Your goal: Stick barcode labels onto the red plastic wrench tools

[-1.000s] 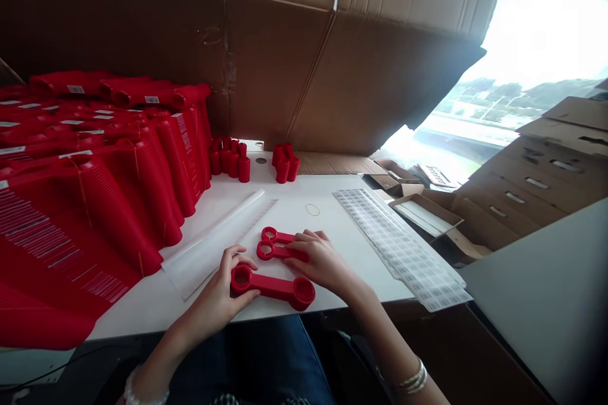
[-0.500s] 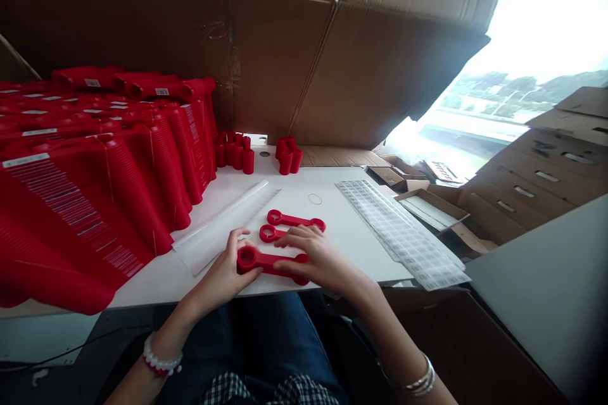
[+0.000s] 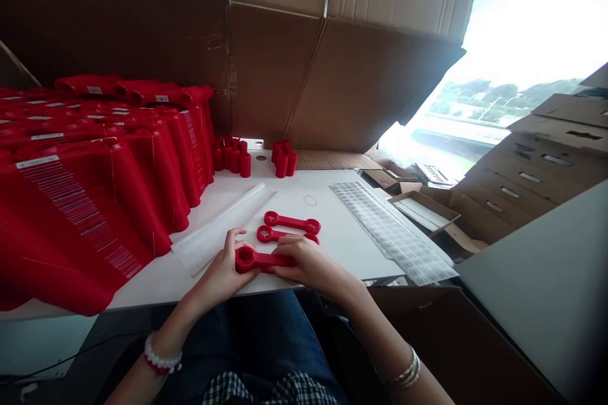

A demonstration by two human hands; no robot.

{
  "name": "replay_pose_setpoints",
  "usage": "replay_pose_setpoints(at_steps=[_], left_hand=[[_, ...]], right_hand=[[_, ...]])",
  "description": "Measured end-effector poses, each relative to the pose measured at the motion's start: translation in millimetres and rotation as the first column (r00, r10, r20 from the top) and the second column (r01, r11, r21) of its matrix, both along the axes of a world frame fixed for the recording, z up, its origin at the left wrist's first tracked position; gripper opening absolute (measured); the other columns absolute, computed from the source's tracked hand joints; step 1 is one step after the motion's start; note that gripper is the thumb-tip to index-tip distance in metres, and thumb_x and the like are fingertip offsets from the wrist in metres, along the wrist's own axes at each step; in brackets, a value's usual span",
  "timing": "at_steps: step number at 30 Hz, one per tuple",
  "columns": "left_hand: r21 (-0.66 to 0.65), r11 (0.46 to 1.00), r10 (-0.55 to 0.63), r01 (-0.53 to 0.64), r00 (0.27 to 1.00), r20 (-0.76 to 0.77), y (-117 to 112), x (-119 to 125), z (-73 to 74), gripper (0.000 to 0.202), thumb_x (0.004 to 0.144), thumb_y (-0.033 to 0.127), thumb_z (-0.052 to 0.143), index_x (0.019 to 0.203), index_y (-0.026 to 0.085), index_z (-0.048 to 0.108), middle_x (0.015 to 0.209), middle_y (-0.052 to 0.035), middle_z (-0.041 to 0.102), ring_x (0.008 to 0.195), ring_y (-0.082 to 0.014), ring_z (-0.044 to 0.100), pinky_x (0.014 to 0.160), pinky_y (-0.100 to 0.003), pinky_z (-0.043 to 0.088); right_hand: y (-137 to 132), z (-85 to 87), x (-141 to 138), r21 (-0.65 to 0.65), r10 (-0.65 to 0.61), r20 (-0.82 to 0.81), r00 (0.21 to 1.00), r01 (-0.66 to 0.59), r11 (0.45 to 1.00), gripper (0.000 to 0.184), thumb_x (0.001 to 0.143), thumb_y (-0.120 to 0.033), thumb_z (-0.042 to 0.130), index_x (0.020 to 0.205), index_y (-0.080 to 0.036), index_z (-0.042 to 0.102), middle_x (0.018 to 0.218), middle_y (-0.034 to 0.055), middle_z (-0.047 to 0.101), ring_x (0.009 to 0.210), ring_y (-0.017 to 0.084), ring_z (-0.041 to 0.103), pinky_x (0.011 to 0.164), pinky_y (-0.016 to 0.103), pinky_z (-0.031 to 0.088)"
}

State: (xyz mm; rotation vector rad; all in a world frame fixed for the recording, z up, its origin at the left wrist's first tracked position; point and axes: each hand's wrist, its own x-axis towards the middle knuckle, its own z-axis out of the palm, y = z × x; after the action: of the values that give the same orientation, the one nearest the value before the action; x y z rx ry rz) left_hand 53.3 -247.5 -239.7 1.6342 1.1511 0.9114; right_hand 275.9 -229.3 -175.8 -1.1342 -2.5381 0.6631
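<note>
A red plastic bar with a ring at each end (image 3: 259,260) lies at the front edge of the white table (image 3: 342,240). My left hand (image 3: 223,275) grips its left ring end, fingers curled round it. My right hand (image 3: 306,266) covers and grips its right end. Just behind lie two more red ring-ended bars, one (image 3: 273,235) partly under my right fingers and one (image 3: 292,223) free farther back.
Big stacks of red labelled parts (image 3: 95,183) fill the table's left side. Small red cylinders (image 3: 232,157) and another cluster (image 3: 284,160) stand at the back. A translucent sheet (image 3: 218,228), a rubber band (image 3: 310,200) and label sheets (image 3: 389,231) lie around. Cardboard boxes (image 3: 522,183) rise behind and right.
My right hand slid from the middle bar onto the nearest bar's right end. The farthest bar now lies uncovered. The view shifted slightly.
</note>
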Motion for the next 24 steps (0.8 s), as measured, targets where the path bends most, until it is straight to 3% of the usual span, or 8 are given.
replay_pose_setpoints(at_steps=[6,10,15,20,24], left_hand=[[0.010,0.999,-0.040,0.040,0.999,-0.028,7.5,5.7,4.6,0.066,0.087,0.028,0.070,0.138,0.022,0.028,0.115,-0.0111,0.069,0.106,-0.0276,0.070,0.095,-0.043,0.055],[0.116,0.984,-0.124,0.135,0.988,-0.094,27.2,18.4,11.5,0.061,0.087,0.026,0.074,0.138,0.020,0.041,0.115,-0.0097,0.069,0.104,-0.0271,0.069,0.092,-0.045,0.056],[0.222,0.948,-0.192,0.229,0.966,-0.176,64.6,37.9,6.1,0.033,0.095,0.033,0.070,0.123,0.017,0.062,0.110,-0.0063,0.069,0.099,-0.0232,0.068,0.089,-0.045,0.058],[0.288,0.940,-0.121,0.180,0.970,-0.211,90.5,54.1,1.6,0.033,0.097,0.035,0.068,0.124,0.017,0.063,0.120,-0.0084,0.068,0.105,-0.0246,0.068,0.094,-0.048,0.057],[0.300,0.947,-0.045,0.116,0.971,-0.234,92.8,51.1,5.3,0.034,0.097,0.035,0.068,0.125,0.017,0.063,0.122,-0.0088,0.067,0.108,-0.0254,0.067,0.096,-0.049,0.056]], right_hand=[[0.0,18.1,25.1,0.069,-0.093,-0.089,0.992,0.099,0.993,0.010,0.096,-0.029,0.064,0.089,-0.022,0.067,0.092,0.0043,0.063,0.085,0.020,0.058,0.074,0.034,0.047],[-8.5,25.8,45.5,0.023,-0.098,-0.074,0.992,0.100,0.995,0.007,0.093,-0.029,0.070,0.089,-0.023,0.069,0.092,0.0023,0.067,0.081,0.019,0.061,0.071,0.032,0.048],[-13.2,4.5,51.4,-0.019,-0.096,-0.019,0.995,0.096,0.995,0.004,0.085,-0.021,0.075,0.083,-0.022,0.072,0.088,0.0027,0.071,0.080,0.020,0.064,0.071,0.033,0.051],[-0.3,-24.4,53.8,0.042,-0.173,-0.043,0.984,0.175,0.984,0.005,0.087,-0.018,0.072,0.091,-0.019,0.075,0.092,0.0056,0.070,0.084,0.022,0.064,0.075,0.034,0.051],[4.6,-38.4,57.3,0.059,-0.173,-0.081,0.982,0.178,0.982,0.010,0.093,-0.028,0.070,0.092,-0.020,0.075,0.097,0.0046,0.067,0.088,0.020,0.064,0.079,0.032,0.052]])
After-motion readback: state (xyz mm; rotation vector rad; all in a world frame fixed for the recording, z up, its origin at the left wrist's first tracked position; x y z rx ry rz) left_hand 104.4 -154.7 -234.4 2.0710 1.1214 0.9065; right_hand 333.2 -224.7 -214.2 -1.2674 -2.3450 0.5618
